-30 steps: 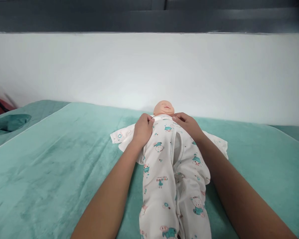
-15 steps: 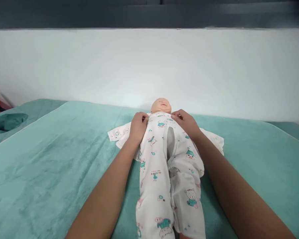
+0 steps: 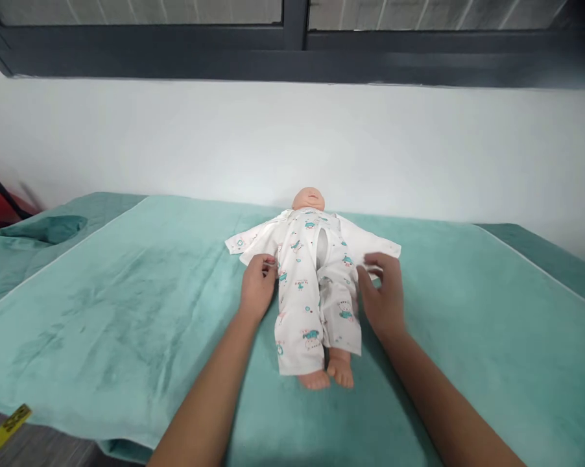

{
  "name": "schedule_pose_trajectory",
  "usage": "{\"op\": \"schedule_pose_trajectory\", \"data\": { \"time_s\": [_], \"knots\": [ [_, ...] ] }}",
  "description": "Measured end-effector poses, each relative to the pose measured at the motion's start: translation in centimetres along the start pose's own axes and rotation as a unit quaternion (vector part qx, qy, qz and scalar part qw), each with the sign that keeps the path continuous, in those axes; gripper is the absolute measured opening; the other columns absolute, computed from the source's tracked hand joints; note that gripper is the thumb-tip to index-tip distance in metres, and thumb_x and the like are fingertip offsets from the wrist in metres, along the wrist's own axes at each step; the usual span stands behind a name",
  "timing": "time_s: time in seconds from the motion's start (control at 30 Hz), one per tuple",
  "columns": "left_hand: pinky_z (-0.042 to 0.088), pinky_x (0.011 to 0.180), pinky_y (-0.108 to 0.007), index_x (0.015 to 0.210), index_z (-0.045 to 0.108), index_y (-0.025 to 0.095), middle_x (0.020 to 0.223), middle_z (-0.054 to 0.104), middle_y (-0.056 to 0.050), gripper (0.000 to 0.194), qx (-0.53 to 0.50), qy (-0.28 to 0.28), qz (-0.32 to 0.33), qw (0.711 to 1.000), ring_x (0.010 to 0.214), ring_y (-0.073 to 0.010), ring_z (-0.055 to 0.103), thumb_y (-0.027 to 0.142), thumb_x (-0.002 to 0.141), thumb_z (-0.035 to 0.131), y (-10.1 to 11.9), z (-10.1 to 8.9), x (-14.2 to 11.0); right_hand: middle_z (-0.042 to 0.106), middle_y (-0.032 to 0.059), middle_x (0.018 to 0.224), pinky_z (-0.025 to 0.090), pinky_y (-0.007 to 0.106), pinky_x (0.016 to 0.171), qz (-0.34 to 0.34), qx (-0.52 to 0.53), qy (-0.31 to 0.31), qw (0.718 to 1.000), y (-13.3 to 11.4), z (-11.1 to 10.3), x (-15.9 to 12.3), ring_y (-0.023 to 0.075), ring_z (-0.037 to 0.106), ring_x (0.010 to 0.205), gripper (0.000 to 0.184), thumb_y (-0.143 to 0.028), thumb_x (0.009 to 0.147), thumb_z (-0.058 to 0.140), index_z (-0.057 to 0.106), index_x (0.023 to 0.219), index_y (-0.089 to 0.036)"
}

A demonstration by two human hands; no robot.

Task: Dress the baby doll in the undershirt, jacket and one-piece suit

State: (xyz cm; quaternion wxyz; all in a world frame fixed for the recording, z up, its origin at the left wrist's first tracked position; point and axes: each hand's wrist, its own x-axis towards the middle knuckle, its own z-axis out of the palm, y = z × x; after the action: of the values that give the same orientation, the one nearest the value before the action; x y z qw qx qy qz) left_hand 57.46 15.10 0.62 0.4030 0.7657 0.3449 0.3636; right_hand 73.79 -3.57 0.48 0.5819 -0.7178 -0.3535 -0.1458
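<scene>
A bald, pale-pink plastic baby doll (image 3: 309,197) lies face up at the centre of the frame, feet towards the person. It wears white cotton trousers with teal and pink animal prints (image 3: 299,285), reaching its chest, and a white long-sleeved top (image 3: 258,239), sleeves spread sideways.

Two bare forearms reach up from the bottom edge, slanting inward. The left hand (image 3: 257,287), left of the trousers, has fingers curled narrowly near the top's hem; whether they pinch cloth, I cannot tell. The right hand (image 3: 384,295) is upright at the other side, fingers bent inward, thumb apart from them, leaving a gap.

Beneath lies a teal plush cover (image 3: 127,311); a white wall (image 3: 292,136) stands behind.
</scene>
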Motion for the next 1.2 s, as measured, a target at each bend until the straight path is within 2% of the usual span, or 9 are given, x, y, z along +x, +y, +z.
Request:
{"op": "schedule_pose_trajectory", "data": {
  "time_s": [0.07,0.2,0.33,0.53,0.67,0.8,0.93,1.1,1.2],
  "knots": [
    [0.048,0.079,-0.031,0.090,0.062,0.021,0.090,0.069,-0.002,0.013,0.006,-0.012,0.005,1.000,0.082,-0.0174,0.063,0.023,0.088,0.050,-0.1,-0.9,-1.7,0.059,0.0033,0.095,0.050,0.035,0.079,0.022,-0.014,-0.088,0.996,-1.3,-2.9,-4.0,0.0181,0.058,0.085,0.014,-0.030,0.089,0.056,0.055,0.101,-0.023],
    [0.047,0.077,-0.031,0.088,0.063,0.021,0.086,0.070,-0.002,0.015,0.025,-0.012,0.014,1.000,0.080,-0.0180,0.062,0.027,0.089,0.049,-0.3,-1.6,-3.4,0.060,0.0061,0.110,0.048,0.037,0.085,-0.002,-0.057,-0.273,0.960,-2.9,-6.3,-9.2,0.0207,0.058,0.098,0.026,-0.025,0.087,0.059,0.055,0.112,-0.024],
    [0.048,0.080,-0.032,0.090,0.063,0.021,0.090,0.071,-0.003,0.016,0.040,-0.011,0.019,0.999,0.083,-0.0189,0.063,0.026,0.088,0.048,-0.3,-1.4,-3.6,0.062,0.0063,0.106,0.045,0.039,0.085,-0.012,-0.106,-0.257,0.960,-3.6,-5.8,-9.5,0.0232,0.057,0.098,0.020,-0.020,0.086,0.058,0.058,0.106,-0.023],
    [0.047,0.080,-0.032,0.090,0.064,0.021,0.091,0.071,-0.003,0.018,0.051,-0.024,0.032,0.998,0.084,-0.0196,0.063,0.026,0.088,0.047,-0.3,-1.5,-3.5,0.059,0.0015,0.087,0.044,0.030,0.072,-0.025,0.004,-0.249,0.968,-6.7,-6.0,-8.8,0.0158,0.055,0.078,0.009,-0.017,0.092,0.049,0.055,0.096,-0.022],
    [0.047,0.081,-0.031,0.089,0.064,0.021,0.091,0.071,-0.002,0.017,0.046,-0.013,0.032,0.998,0.085,-0.0190,0.063,0.023,0.087,0.047,-0.5,-1.5,-3.3,0.057,0.0022,0.088,0.042,0.028,0.069,-0.097,0.031,-0.315,0.944,-8.3,-8.3,-8.8,0.0145,0.053,0.079,0.011,-0.014,0.095,0.046,0.054,0.098,-0.022],
    [0.047,0.078,-0.030,0.088,0.064,0.021,0.088,0.071,-0.002,0.017,0.039,-0.007,0.027,0.999,0.082,-0.0185,0.062,0.022,0.086,0.047,-0.4,-1.4,-3.2,0.057,0.0010,0.079,0.041,0.028,0.064,-0.091,-0.035,-0.394,0.914,-8.5,-9.9,-7.4,0.0140,0.052,0.071,0.009,-0.021,0.096,0.050,0.056,0.090,-0.022],
    [0.047,0.078,-0.030,0.086,0.064,0.021,0.086,0.071,-0.002,0.017,0.047,0.001,0.018,0.999,0.081,-0.0186,0.062,0.020,0.085,0.047,-0.2,-1.2,-3.0,0.062,0.0035,0.086,0.044,0.031,0.069,-0.122,-0.075,-0.346,0.927,-9.9,-8.8,-6.2,0.0169,0.056,0.078,0.007,-0.028,0.094,0.056,0.059,0.090,-0.023],
    [0.048,0.080,-0.031,0.086,0.064,0.021,0.088,0.071,-0.002,0.017,0.046,0.007,0.014,0.999,0.082,-0.0185,0.063,0.018,0.084,0.047,-0.4,-1.1,-2.8,0.067,0.0059,0.100,0.042,0.041,0.083,-0.225,-0.211,-0.408,0.860,-11.6,-4.6,-7.2,0.0242,0.057,0.094,0.012,-0.017,0.091,0.055,0.062,0.099,-0.022],
    [0.048,0.081,-0.031,0.085,0.064,0.021,0.087,0.071,-0.002,0.017,0.046,0.010,0.014,0.999,0.082,-0.0188,0.063,0.018,0.084,0.048,-0.5,-1.1,-2.8,0.067,0.0071,0.101,0.040,0.042,0.084,-0.247,-0.261,-0.404,0.841,-10.9,-3.0,-8.2,0.0255,0.056,0.095,0.016,-0.011,0.086,0.058,0.062,0.099,-0.020]
  ]
}}
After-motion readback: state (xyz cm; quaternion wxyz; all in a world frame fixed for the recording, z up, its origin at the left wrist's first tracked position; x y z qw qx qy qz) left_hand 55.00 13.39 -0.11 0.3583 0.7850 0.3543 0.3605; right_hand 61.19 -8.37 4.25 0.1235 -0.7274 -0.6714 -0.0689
